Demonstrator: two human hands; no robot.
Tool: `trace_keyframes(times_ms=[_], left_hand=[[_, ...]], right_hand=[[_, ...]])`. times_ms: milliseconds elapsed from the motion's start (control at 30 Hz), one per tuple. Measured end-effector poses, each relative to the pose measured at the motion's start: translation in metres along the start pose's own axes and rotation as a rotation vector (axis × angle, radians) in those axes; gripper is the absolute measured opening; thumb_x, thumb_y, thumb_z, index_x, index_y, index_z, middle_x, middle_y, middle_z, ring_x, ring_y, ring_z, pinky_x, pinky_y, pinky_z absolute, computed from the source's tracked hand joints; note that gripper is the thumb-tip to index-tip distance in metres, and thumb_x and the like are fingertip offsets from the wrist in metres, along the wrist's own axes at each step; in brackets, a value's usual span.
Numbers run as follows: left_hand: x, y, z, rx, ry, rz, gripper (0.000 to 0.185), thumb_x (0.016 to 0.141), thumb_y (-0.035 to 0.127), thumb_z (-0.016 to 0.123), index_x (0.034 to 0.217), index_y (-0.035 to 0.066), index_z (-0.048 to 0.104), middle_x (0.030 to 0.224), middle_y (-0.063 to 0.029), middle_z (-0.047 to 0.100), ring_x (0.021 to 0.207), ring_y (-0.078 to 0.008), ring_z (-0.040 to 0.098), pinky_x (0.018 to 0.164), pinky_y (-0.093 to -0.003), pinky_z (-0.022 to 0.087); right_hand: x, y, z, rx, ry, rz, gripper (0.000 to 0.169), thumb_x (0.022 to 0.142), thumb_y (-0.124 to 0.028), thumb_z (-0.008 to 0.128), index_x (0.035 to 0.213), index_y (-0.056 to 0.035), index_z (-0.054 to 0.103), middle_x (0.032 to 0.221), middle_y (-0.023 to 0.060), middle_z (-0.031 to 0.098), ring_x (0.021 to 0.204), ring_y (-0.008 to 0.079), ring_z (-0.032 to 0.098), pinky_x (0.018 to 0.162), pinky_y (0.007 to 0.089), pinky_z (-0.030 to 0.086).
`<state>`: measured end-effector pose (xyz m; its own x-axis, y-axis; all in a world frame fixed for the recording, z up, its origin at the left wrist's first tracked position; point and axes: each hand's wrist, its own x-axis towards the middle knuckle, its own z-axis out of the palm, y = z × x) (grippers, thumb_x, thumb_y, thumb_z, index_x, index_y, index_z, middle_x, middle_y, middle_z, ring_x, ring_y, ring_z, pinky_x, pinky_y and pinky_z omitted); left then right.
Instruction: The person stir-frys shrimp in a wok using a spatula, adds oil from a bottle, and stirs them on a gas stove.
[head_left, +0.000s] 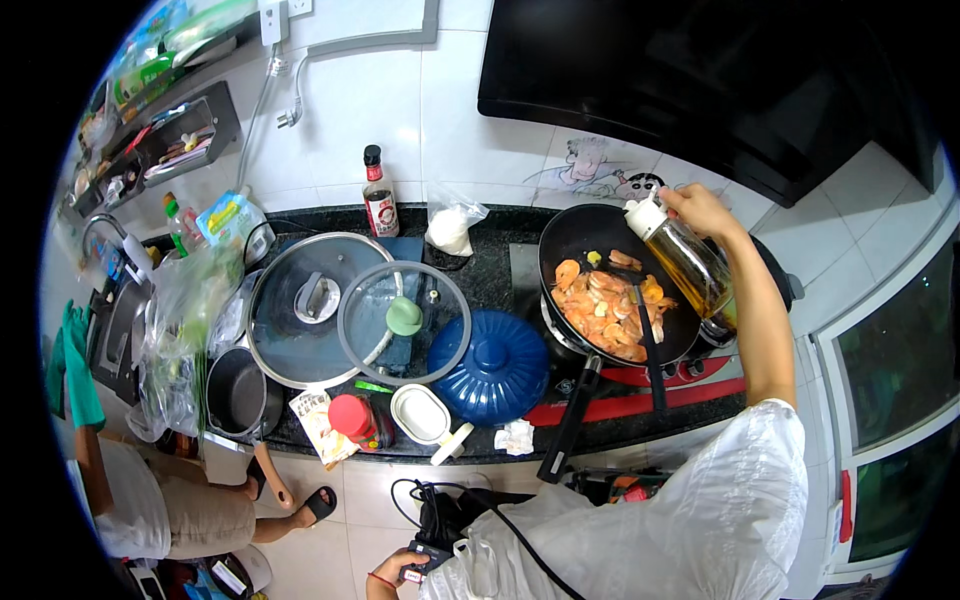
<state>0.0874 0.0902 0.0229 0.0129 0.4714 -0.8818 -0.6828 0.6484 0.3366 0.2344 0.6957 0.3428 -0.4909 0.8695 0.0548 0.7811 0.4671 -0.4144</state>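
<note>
My right hand (701, 208) grips the handle of an oil dispenser bottle (682, 259) with a white spout top. The bottle is tilted over the right side of a black wok (574, 229), spout towards the wok. Whether oil is flowing cannot be made out. Orange-pink shrimp (600, 300) lie in the wok with a few pale pieces among them. A black spatula (649, 337) rests in it, its handle over the near rim. Low in the view, my left hand (401, 568) holds a small black device (423, 559) beside my white shirt.
Left of the gas stove (600, 397) lie two glass lids (277, 352) and a ribbed blue lid (491, 382). A saucepan (238, 390) has its handle beyond the counter edge. Another person (124, 487) wearing green gloves stands left. A black range hood (675, 82) hangs above.
</note>
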Motion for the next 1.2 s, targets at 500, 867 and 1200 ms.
trace_keyframes(times_ms=[500,867,1200], left_hand=[[0.016,-0.005,-0.023,-0.118,-0.068,-0.018,0.031,0.063,0.018,0.068,0.090,0.004,0.062,0.081,-0.0034,0.061,0.071,-0.0130,0.055,0.064,-0.0235,0.042],[0.016,0.005,-0.039,-0.049,-0.091,0.012,0.040,0.065,0.025,0.067,0.095,-0.001,0.060,0.080,-0.0047,0.062,0.068,-0.0142,0.058,0.059,-0.0249,0.044],[0.024,-0.007,-0.079,-0.040,-0.245,0.026,0.044,0.069,0.034,0.066,0.100,0.003,0.060,0.085,-0.0023,0.063,0.070,-0.0104,0.058,0.064,-0.0227,0.046]], right_hand=[[0.014,-0.009,0.015,0.031,0.008,0.032,0.047,0.080,-0.043,0.053,0.064,0.0008,0.060,0.048,0.0061,0.048,0.041,0.0142,0.042,0.040,0.0306,0.032],[0.013,-0.015,0.006,0.129,0.079,0.100,0.043,0.081,-0.043,0.052,0.066,-0.0024,0.056,0.052,0.0012,0.047,0.041,0.0108,0.039,0.038,0.0265,0.028],[-0.025,-0.074,-0.002,1.144,-0.086,-0.133,0.026,0.088,-0.029,0.047,0.068,-0.0146,0.042,0.056,-0.0048,0.038,0.050,0.0066,0.037,0.052,0.0220,0.030]])
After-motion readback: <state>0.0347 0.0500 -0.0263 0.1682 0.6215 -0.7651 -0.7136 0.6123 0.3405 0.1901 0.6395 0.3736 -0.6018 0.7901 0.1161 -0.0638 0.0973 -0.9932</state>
